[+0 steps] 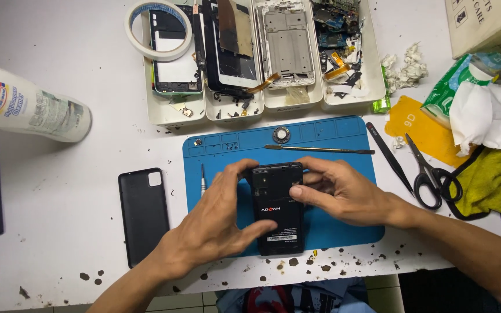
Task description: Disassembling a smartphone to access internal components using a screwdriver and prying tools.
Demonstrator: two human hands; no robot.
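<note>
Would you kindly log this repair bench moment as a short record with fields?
surface: blue repair mat on white table
left hand: grips opened black phone from its left edge
right hand: grips phone's upper right edge
left of mat: black back cover
right of mat: scissors, tweezers
behind mat: parts trays, tape roll

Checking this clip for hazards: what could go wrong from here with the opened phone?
The left hand and right hand press on the black phone, whose back cover lies apart, so exposed parts might get stressed. The small screwdriver beside the left hand could be knocked off the blue mat.
</note>
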